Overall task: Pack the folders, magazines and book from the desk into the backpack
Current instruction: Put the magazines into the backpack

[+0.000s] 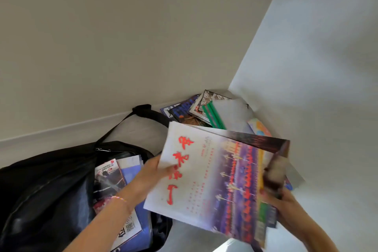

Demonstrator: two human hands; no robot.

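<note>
Packing is partway along: the person holds a magazine (212, 182) with red brush lettering in the air between both hands, beside the open black backpack (47, 190). The left hand (152, 172) grasps the magazine's pale near-left edge, thumb on the cover and fingers behind. The right hand (280, 196) is mostly hidden behind the opposite, motion-blurred edge; it seems to grip that edge, though exactly how its fingers lie cannot be told.

To the left of and below the left hand, the backpack's mouth gapes, and inside it already stand another magazine (110, 178) and a blue folder (141, 217), so some of the load looks stowed. Beyond both hands, in the corner, a pile (196, 112) of more magazines and a clear folder with green spines (212, 116) waits; a colourful book or cover (258, 128) peeks out just past the right hand.

The next move, by this reading, calls for swinging the held magazine leftward, tipping it upright so its edge lines up with the opening, and sliding it in alongside what is there without bending a corner.

The desk (327, 200) is pale grey and smooth, set into a corner where two plain off-white walls (122, 37) meet. The backpack's strap (131, 120) trails up toward the wall.
</note>
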